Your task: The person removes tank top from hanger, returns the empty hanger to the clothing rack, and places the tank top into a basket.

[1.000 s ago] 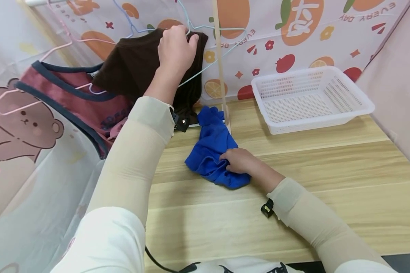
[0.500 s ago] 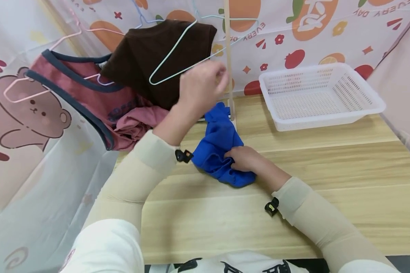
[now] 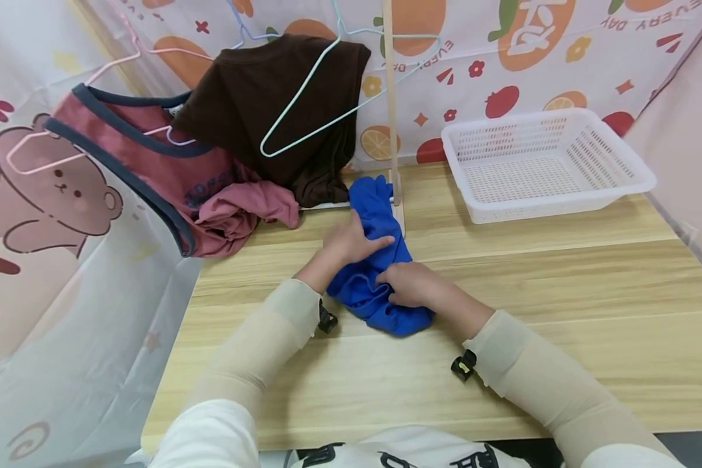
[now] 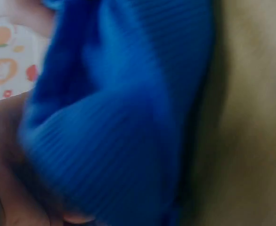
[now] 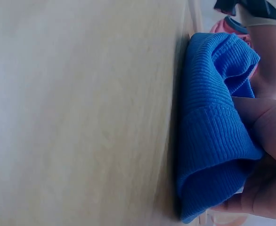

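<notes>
A blue garment with a ribbed edge (image 3: 380, 221) lies bunched on the table below the clothes rack. My right hand (image 3: 412, 284) grips a fold of it near its front end; in the right wrist view the thumb and fingers of the right hand (image 5: 267, 136) are on the ribbed blue cloth (image 5: 213, 136). On the garment's left side is my left hand (image 3: 348, 242), its thumb stretched out across the cloth and its other fingers blurred. Blue ribbed cloth (image 4: 114, 141) fills much of the left wrist view, also blurred.
A brown shirt (image 3: 281, 97) and a pink vest with dark trim (image 3: 146, 143) hang at the back left. A mint-green hanger (image 3: 301, 140) hangs in front of the brown shirt, by the wooden rack post (image 3: 390, 97). A white plastic basket (image 3: 480, 211) stands at the back right.
My left hand has let go of the mint hanger's upper part on the rack and come down to the blue garment. The hanger now hangs before the brown shirt. My right hand stays on the garment.
</notes>
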Action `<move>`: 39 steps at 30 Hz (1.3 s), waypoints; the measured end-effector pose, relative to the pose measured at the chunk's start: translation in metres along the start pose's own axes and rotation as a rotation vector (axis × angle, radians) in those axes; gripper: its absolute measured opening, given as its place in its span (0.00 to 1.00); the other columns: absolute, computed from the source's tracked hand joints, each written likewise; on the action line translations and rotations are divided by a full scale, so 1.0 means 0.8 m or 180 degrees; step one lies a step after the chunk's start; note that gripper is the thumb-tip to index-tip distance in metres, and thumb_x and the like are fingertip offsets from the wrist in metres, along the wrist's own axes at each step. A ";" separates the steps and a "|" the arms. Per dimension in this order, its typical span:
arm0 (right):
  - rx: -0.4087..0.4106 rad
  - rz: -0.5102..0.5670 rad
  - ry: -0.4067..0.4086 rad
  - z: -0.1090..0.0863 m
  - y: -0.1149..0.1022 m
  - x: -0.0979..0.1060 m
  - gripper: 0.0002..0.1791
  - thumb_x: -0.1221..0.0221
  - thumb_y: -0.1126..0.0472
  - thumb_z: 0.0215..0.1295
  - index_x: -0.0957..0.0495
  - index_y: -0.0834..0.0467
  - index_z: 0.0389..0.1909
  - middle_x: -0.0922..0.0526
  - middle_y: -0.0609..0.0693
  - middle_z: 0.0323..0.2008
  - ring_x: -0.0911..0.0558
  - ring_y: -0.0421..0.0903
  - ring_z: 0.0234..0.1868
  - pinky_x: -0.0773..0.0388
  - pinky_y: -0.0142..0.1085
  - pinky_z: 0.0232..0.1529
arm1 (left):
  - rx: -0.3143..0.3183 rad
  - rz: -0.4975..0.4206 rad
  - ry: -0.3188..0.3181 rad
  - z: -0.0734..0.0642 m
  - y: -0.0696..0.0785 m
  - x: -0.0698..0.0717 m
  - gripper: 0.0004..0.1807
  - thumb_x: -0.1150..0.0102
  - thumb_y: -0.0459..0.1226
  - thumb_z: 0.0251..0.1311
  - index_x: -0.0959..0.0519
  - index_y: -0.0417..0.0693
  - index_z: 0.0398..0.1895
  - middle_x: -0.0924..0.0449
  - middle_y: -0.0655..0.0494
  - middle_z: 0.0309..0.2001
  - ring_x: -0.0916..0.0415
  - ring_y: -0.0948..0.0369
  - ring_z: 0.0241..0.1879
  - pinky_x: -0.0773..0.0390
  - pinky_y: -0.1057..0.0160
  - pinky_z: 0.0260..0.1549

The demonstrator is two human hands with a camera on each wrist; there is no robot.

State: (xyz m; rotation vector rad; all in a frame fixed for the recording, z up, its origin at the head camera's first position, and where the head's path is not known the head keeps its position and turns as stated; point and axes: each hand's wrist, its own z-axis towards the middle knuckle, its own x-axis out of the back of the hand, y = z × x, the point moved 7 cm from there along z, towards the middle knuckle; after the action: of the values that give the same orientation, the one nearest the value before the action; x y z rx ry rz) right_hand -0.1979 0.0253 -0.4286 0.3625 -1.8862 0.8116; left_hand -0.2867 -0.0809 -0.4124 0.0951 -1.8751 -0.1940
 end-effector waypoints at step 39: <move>0.0771 0.0979 0.3089 -0.085 0.011 0.114 0.55 0.23 0.56 0.47 0.43 0.57 0.74 0.45 0.58 0.74 0.42 0.55 0.74 0.36 0.54 0.67 | -0.1813 -0.0791 0.1299 -0.120 0.078 0.128 0.23 0.37 0.30 0.55 0.20 0.50 0.57 0.19 0.49 0.49 0.23 0.53 0.52 0.25 0.53 0.56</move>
State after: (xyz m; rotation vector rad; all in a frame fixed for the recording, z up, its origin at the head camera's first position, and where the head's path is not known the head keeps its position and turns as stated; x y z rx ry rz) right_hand -0.1972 0.0877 -0.3326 -0.1810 -0.9382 1.1555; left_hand -0.2250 -0.0444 -0.2763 -0.0245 -1.3420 -0.8093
